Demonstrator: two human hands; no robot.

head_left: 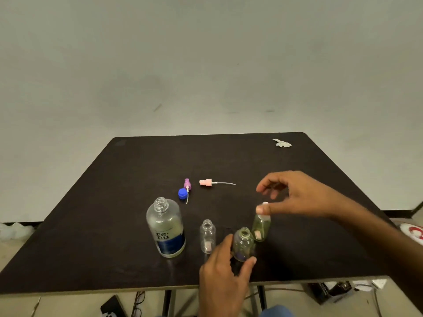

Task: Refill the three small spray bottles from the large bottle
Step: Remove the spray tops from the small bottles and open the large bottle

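Three small spray bottles stand upright near the front of the dark bench (pixel 91 213): a clear one (pixel 207 236) with its neck open, a second (pixel 243 244) just to its right, also open, and a third (pixel 261 227) behind that, its white spray top (pixel 264 205) on its neck. One large bottle (pixel 166 227), uncapped, with a blue label, stands left of the three. The left hand (pixel 225 268) grips the second small bottle, thumb and fingers curled round its lower body. The right hand (pixel 295 194) hovers at the third bottle, thumb against the white top, other fingers spread loosely (whether it truly pinches the top, I cannot tell). Two loose spray heads lie farther back, one purple (pixel 187 184), one pink (pixel 206 182) with its tube pointing right, plus one blue cap (pixel 182 194) touching the purple one. One crumpled tissue (pixel 282 143) sits at the far right corner. A plain pale wall (pixel 206 65) rises behind the bench.
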